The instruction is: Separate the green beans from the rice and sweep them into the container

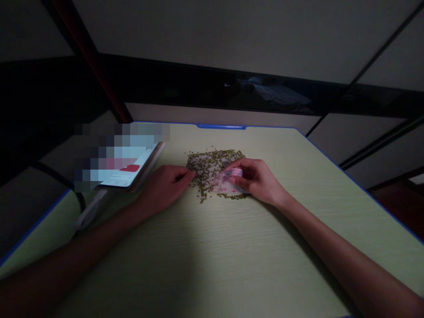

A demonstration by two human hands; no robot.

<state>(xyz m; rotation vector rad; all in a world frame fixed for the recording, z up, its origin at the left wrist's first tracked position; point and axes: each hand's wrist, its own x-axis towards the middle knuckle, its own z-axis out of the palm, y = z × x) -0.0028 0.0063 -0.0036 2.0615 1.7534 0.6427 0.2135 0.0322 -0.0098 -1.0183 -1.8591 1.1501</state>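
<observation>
Small green beans, which look like mung beans, lie mixed with paler grains in a spread-out heap on the pale yellow table. My right hand is closed around a small pinkish, see-through cup-like thing with printed marks, tilted low over the right side of the heap. Its exact kind is hard to make out in the dim light. At the heap's left edge, my left hand rests with curled fingers, thumb and fingertips together near the beans. Whatever may be between those fingertips is hidden.
A lit phone or tablet, partly blurred out, leans on the left beside my left hand. A dark cable and a pale strap are near it. The table has a blue rim with a blue handle at the far edge, facing pale panels.
</observation>
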